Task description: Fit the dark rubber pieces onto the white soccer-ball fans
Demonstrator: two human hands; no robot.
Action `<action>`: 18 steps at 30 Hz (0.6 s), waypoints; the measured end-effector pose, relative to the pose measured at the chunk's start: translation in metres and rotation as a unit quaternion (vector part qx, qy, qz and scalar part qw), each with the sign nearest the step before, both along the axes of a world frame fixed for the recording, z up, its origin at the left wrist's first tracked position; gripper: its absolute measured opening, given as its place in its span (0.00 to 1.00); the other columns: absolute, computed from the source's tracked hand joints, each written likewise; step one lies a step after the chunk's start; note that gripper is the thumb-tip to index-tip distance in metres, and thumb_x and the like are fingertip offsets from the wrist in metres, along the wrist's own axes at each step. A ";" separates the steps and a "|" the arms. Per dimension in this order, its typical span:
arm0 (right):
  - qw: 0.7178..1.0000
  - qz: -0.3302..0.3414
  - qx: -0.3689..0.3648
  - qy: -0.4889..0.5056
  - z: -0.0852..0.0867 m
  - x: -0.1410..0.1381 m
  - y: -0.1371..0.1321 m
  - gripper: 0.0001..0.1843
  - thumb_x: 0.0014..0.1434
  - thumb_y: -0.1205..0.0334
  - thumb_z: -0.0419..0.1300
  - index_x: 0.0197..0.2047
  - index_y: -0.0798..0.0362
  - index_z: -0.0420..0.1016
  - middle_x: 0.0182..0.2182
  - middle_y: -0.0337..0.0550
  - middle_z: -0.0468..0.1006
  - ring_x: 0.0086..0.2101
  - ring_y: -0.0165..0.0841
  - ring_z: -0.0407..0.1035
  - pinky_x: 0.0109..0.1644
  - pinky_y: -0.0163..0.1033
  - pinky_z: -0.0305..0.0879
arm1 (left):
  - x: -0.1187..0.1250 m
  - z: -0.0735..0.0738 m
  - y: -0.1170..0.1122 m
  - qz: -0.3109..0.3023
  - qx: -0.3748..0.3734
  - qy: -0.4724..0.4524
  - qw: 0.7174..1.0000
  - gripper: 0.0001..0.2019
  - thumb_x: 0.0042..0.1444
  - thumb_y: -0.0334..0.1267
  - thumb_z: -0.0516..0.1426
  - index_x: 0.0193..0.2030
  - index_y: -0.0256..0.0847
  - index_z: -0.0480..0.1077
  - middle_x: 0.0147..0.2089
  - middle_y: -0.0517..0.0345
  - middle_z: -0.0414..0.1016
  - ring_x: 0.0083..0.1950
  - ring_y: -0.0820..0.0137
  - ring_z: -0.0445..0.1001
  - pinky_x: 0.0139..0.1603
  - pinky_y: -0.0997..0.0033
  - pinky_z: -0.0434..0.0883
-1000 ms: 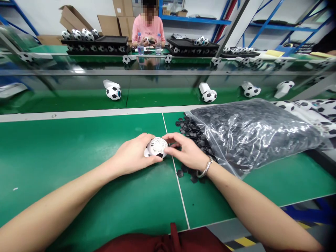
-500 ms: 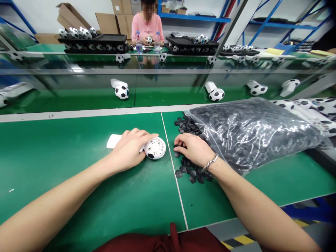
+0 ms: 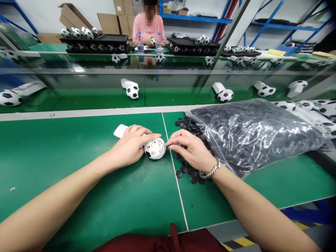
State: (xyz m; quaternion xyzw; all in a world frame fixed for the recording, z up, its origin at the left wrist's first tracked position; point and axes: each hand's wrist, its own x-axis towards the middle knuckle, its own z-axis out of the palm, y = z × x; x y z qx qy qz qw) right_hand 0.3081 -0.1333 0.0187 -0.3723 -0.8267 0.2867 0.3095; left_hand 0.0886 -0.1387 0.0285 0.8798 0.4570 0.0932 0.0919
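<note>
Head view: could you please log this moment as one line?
left hand: holds white fan on table | right hand: fingertips at fan, over black pieces | bag: open, right

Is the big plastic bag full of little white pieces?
No, the clear plastic bag is packed with small black pieces, some spilling onto the green table.

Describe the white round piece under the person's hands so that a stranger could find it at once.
On the near green worktable, left of the clear plastic bag of black patches, lies a white ball-shaped plastic shell held by the left hand. Unlike the black-and-white football pieces on the belt behind, it is nearly all white.
</note>
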 end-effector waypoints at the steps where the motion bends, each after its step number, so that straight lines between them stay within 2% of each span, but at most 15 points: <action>1: 1.000 0.000 0.006 0.004 0.001 0.000 -0.001 0.07 0.57 0.66 0.54 0.36 0.50 0.74 0.34 0.40 0.74 0.37 0.30 0.68 0.44 0.38 0.65 | 0.000 -0.001 0.000 0.006 0.004 -0.002 1.000 0.26 0.50 0.25 0.48 0.56 0.49 0.61 0.50 0.55 0.66 0.50 0.61 0.60 0.51 0.59 0.56; 5: 0.999 -0.015 -0.029 0.026 0.001 -0.003 -0.005 0.07 0.56 0.66 0.56 0.40 0.51 0.70 0.31 0.38 0.75 0.32 0.28 0.69 0.37 0.35 0.67 | -0.001 -0.001 -0.002 0.009 -0.009 -0.004 1.000 0.29 0.47 0.27 0.51 0.58 0.47 0.58 0.53 0.54 0.64 0.53 0.60 0.59 0.54 0.57 0.55; 7: 0.999 -0.016 -0.028 0.029 0.001 -0.004 -0.007 0.06 0.54 0.65 0.57 0.38 0.52 0.70 0.30 0.37 0.75 0.30 0.27 0.69 0.35 0.33 0.67 | -0.001 0.000 -0.003 0.007 -0.024 -0.007 1.000 0.30 0.46 0.30 0.53 0.58 0.46 0.58 0.55 0.53 0.62 0.54 0.59 0.58 0.56 0.54 0.52; 10: 1.000 0.021 0.008 0.018 0.000 -0.004 -0.007 0.04 0.56 0.66 0.56 0.35 0.51 0.72 0.31 0.38 0.74 0.33 0.27 0.68 0.39 0.34 0.66 | 0.001 0.002 -0.004 0.012 -0.038 -0.016 0.999 0.29 0.46 0.38 0.56 0.58 0.46 0.58 0.56 0.52 0.62 0.55 0.57 0.57 0.59 0.49 0.48; 15: 0.994 0.082 0.076 -0.011 -0.002 -0.006 -0.009 0.12 0.59 0.70 0.50 0.39 0.49 0.74 0.34 0.41 0.72 0.36 0.28 0.67 0.40 0.35 0.66 | 0.005 0.000 -0.005 0.028 -0.039 -0.038 0.998 0.34 0.43 0.54 0.59 0.57 0.46 0.59 0.56 0.53 0.62 0.57 0.57 0.57 0.61 0.46 0.43; 18: 0.982 0.118 0.146 -0.028 -0.005 -0.011 -0.010 0.12 0.59 0.71 0.49 0.41 0.51 0.71 0.35 0.42 0.74 0.36 0.30 0.66 0.41 0.39 0.65 | 0.007 -0.002 -0.006 0.040 -0.029 -0.050 0.997 0.36 0.41 0.60 0.57 0.56 0.45 0.60 0.54 0.53 0.64 0.56 0.57 0.58 0.61 0.44 0.41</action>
